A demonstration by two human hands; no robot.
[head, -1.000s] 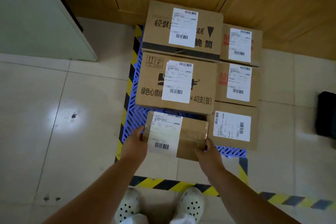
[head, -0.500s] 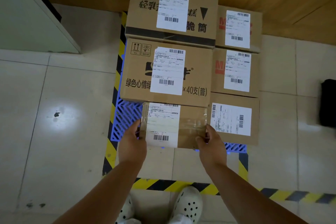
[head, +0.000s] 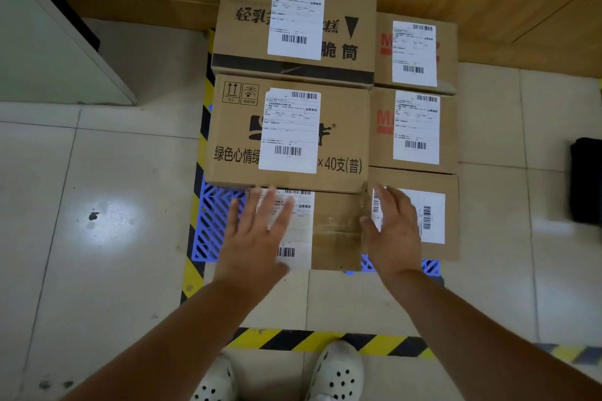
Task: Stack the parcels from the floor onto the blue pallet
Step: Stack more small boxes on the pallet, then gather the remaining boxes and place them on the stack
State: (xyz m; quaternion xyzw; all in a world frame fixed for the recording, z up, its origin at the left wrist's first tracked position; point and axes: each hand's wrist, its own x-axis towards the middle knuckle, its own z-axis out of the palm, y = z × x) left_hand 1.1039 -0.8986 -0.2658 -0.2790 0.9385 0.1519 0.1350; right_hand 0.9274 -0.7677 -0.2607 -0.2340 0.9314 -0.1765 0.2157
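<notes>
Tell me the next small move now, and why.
Probably draw both hands back and turn for another parcel: the small parcel already sits on the blue pallet, and the left hand and right hand are open, fingers straight.

Both forearms are bare from the lower edge of the picture up to the wrists; no sleeve, watch, band or glove shows on either. The left grip (head: 252, 238) and the right grip (head: 392, 231) carry no rings that can be made out, and the nails look short and unpainted, though blur softens the fingertips. On the feet are white clog-style shoes (head: 338, 371) of moulded foam, with rounded toes and scattered round black-looking vent holes across the uppers. Only the front parts of the shoes show.
</notes>
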